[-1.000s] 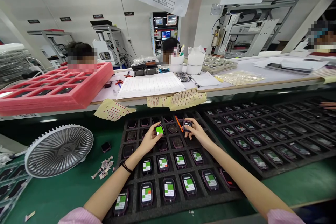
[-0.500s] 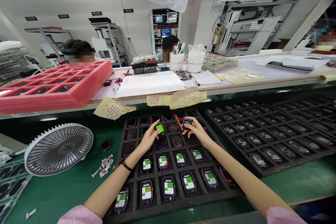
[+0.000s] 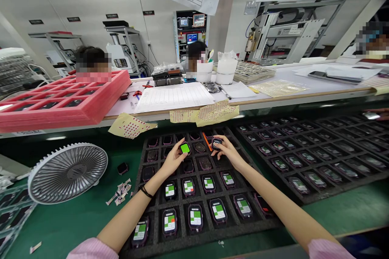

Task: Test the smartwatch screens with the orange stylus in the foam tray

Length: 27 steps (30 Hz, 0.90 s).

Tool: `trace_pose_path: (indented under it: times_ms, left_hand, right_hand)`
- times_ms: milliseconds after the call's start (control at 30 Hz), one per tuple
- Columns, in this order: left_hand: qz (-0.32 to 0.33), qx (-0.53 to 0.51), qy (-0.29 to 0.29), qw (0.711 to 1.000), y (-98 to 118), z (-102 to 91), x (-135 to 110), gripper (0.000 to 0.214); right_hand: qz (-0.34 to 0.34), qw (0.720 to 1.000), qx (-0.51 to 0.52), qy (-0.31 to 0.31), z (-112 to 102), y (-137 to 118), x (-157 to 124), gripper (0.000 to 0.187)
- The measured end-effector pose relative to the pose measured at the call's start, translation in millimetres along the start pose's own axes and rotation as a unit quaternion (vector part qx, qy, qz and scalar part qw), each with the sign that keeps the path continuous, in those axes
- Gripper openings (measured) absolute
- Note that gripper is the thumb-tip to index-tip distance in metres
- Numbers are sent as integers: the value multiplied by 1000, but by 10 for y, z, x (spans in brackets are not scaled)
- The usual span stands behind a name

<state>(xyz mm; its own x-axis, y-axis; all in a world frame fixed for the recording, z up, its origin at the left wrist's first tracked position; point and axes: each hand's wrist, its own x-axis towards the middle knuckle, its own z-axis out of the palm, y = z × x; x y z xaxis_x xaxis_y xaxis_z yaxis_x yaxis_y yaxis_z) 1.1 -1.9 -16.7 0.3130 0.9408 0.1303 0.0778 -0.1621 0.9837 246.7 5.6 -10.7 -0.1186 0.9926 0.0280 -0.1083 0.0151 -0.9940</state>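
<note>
Head view showed the left hand [image 3: 173, 161] pinching a smartwatch with a lit green screen [image 3: 185, 148], while the right hand [image 3: 228, 152] clasped a dark-faced smartwatch [image 3: 216, 143] in its fingertips. Both watches were over a black foam tray [image 3: 200, 238]. An orange strip [image 3: 207, 141] lay between the hands. Nearer the wrists, rows of smartwatches [image 3: 195, 217] with green-patched screens sat in the tray's pockets. Right of the right hand lay a second foam tray [image 3: 334, 182] of watches. Left of the left hand were a loose black watch [image 3: 122, 168], paper scraps [image 3: 119, 192] and a grey desk fan [image 3: 67, 173]. Sticker sheets [image 3: 130, 126] lay beyond the hands.
</note>
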Motion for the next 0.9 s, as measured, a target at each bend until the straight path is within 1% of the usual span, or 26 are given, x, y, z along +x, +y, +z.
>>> trace_pose_path:
  times_ms: [133, 333, 400, 467, 533, 600, 700, 733, 800, 833, 900]
  left_hand:
    - [4, 3, 0, 1000, -8, -3, 6, 65]
    - [-5, 7, -8, 1000, 62, 10, -22, 67]
    - [2, 16, -8, 1000, 50, 6, -22, 66]
    - [15, 32, -9, 999, 27, 6, -19, 68]
    - [38, 57, -3, 998, 20, 20, -26, 70]
    - [76, 97, 11, 992, 52, 54, -50, 65]
    - [158, 185, 19, 970, 168, 133, -112, 51]
    - [188, 219, 7, 958, 211, 160, -133, 49]
    - [238, 280, -23, 930, 281, 206, -164, 48]
    - [253, 307, -40, 916, 302, 224, -172, 49]
    - [263, 349, -67, 897, 312, 248, -177, 52]
  right_hand:
    - [5, 1000, 6, 2, -1, 4, 4, 43]
    - [1, 1000, 6, 2, -1, 12, 9, 42]
    - [-13, 1000, 13, 6, 1, 2, 2, 41]
    - [-42, 999, 25, 13, 12, -17, -12, 38]
    - [-66, 997, 35, 5, 42, -39, -32, 36]
    - [-58, 997, 43, -35, 94, -57, -57, 37]
    - [2, 990, 47, -131, 207, -71, -104, 42]
    - [24, 986, 46, -161, 248, -74, -123, 43]
    - [52, 978, 39, -200, 321, -78, -166, 44]
    - [58, 975, 33, -211, 352, -80, -188, 45]
    - [57, 973, 17, -223, 400, -82, -232, 49]
